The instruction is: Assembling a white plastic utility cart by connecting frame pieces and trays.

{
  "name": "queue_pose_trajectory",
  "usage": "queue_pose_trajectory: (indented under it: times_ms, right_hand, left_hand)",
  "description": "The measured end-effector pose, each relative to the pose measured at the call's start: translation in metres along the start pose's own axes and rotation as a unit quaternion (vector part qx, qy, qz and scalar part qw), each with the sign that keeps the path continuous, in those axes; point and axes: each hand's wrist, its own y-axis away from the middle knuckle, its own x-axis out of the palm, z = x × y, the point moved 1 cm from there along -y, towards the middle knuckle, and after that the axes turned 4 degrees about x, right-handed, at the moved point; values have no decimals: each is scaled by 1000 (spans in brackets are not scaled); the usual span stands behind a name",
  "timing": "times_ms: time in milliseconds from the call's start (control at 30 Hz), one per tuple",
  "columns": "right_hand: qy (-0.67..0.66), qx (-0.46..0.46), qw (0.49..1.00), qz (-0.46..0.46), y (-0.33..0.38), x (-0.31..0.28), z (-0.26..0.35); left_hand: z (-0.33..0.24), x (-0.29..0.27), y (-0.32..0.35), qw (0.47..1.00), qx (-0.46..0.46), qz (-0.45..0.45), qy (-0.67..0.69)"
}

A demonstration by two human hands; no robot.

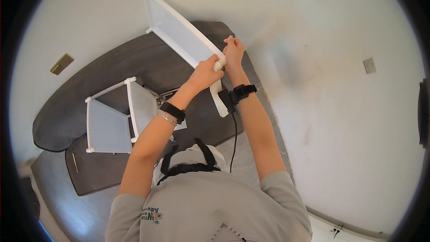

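A long panel (177,27) in a white tubular frame slants from the upper left down to my hands. My left hand (207,76) is closed around its near corner, beside the rounded white end (219,65). Right against the same corner is my right hand (234,54), its fingers curled and pressed together; whether anything is inside them is hidden. Below the hands hangs a curved white strip (218,101). Next to it, by my right wrist, is a black box-shaped device (227,101) with a cable running down.
Two more white-framed panels (107,127), joined by a bar, stand on a dark upholstered sofa (116,54) to the left. Metal parts (165,96) lie partly hidden behind them. A thin stick (75,162) rests on the near seat. Walls with sockets (369,65) close off both sides.
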Motion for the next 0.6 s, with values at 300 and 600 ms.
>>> queue_pose_trajectory:
  times_ms: [300, 600]
  right_hand:
    - [286, -37, 957, 36, 39, -12, -6]
    - [608, -69, 781, 127, 92, 7, -17]
  left_hand:
    - [18, 3, 32, 998, 19, 52, -4]
    - [45, 26, 73, 998, 34, 41, -25]
